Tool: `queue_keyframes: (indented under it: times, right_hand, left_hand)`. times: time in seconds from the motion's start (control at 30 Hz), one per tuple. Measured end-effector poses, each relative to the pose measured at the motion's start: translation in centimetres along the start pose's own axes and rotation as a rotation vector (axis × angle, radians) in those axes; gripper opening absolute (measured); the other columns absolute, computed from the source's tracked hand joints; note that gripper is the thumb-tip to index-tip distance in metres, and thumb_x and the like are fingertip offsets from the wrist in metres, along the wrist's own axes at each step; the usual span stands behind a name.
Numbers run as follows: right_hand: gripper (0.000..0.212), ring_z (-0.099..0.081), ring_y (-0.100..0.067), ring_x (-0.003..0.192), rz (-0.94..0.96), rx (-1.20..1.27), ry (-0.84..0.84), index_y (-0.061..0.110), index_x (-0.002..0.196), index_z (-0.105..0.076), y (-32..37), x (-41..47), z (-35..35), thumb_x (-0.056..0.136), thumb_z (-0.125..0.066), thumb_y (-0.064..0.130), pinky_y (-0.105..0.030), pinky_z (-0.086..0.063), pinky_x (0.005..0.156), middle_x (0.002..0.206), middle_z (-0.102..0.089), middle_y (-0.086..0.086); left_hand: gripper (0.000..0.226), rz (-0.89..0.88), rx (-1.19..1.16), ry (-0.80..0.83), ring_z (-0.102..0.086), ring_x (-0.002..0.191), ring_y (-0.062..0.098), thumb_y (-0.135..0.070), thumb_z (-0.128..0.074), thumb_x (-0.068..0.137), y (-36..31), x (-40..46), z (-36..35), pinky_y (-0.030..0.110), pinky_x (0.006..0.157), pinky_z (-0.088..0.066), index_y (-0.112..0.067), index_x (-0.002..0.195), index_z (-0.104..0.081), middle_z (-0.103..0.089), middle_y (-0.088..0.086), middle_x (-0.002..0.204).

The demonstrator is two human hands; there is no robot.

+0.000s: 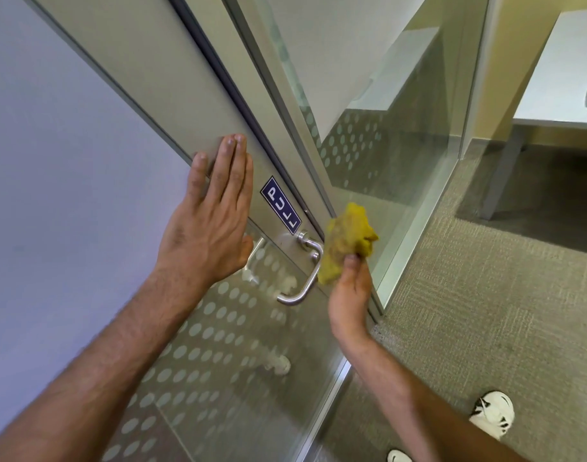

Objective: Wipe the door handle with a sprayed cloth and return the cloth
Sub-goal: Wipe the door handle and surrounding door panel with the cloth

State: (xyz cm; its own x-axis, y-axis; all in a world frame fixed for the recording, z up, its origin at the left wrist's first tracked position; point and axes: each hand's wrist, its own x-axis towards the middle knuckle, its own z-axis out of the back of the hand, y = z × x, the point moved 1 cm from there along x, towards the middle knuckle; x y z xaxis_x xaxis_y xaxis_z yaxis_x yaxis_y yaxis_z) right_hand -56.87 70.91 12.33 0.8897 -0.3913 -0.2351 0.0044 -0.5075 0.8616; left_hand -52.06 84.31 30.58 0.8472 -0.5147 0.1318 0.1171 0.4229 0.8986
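Observation:
A brushed metal lever door handle (pixel 304 278) juts from the frame of a glass door (pixel 198 105), just below a blue PULL sticker (pixel 280 205). My right hand (pixel 352 288) pinches a crumpled yellow cloth (pixel 347 240), which touches the upper right end of the handle. My left hand (pixel 208 215) lies flat and open against the door frame, left of the handle, fingers pointing up.
A fixed glass panel (pixel 385 135) with frosted dots stands right of the door. Beyond it are a white desk (pixel 558 81) and grey carpet (pixel 485 311). My white shoes (pixel 493 413) show at the bottom right.

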Motion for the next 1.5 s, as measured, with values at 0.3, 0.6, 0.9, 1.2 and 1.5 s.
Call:
queue_keyframes:
  times: [0.3, 0.6, 0.9, 1.2, 1.5]
  right_hand:
    - [0.092, -0.016, -0.026, 0.153, 0.594, -0.433, 0.699, 0.014, 0.153, -0.027, 2.6, 2.8, -8.4, 0.083, -0.062, 0.061, -0.045, -0.024, 0.122, 0.163, -0.023, -0.011]
    - [0.066, -0.026, -0.024, 0.151, 0.668, -0.782, 0.714, 0.01, 0.148, -0.044, -1.2, 4.4, -2.4, 0.086, -0.067, 0.01, -0.048, -0.028, 0.12, 0.156, -0.042, -0.009]
    - [0.047, -0.057, -0.023, 0.116, 0.431, -0.812, 0.83, 0.014, 0.134, -0.053, 1.2, 7.0, 0.9, 0.088, -0.059, 0.009, -0.016, -0.037, 0.098, 0.134, -0.063, -0.012]
    - [0.037, -0.064, -0.025, 0.111, 0.217, -0.76, 0.658, 0.019, 0.131, -0.06, 1.7, 3.6, 4.3, 0.095, -0.061, 0.017, -0.025, -0.047, 0.097, 0.124, -0.069, -0.005]
    - [0.046, -0.063, 0.001, 0.101, 0.04, -0.54, 0.718, 0.03, 0.123, -0.061, 11.9, 1.5, -0.4, 0.078, -0.06, 0.04, -0.017, -0.045, 0.086, 0.112, -0.068, 0.013]
  left_hand:
    - [0.087, 0.007, -0.151, -0.092, -0.008, 0.162, 0.044, -0.053, -0.014, 0.102, 0.0, -0.4, -0.1, 0.055, 0.129, 0.008, 0.007, 0.164, -0.003, -0.004, 0.03, 0.173]
    - [0.109, 0.015, -0.052, -0.035, 0.001, 0.162, 0.044, -0.06, -0.04, 0.088, 0.0, -0.1, -0.6, 0.058, 0.128, 0.012, 0.01, 0.163, -0.004, 0.007, 0.032, 0.171]
    - [0.116, 0.004, -0.013, 0.032, -0.001, 0.162, 0.043, -0.065, -0.044, 0.083, 0.0, -0.1, -0.2, 0.058, 0.13, 0.007, 0.009, 0.163, -0.007, 0.006, 0.032, 0.172]
    - [0.11, 0.017, -0.142, 0.076, -0.007, 0.163, 0.039, -0.058, -0.051, 0.08, 0.6, -0.4, 1.3, 0.054, 0.129, 0.009, 0.005, 0.164, -0.018, -0.003, 0.027, 0.174]
    - [0.106, 0.211, -1.0, 0.18, -0.002, 0.165, 0.023, -0.055, -0.067, 0.085, -0.1, -3.2, 4.7, 0.04, 0.13, -0.002, -0.018, 0.169, -0.013, -0.011, 0.004, 0.177]
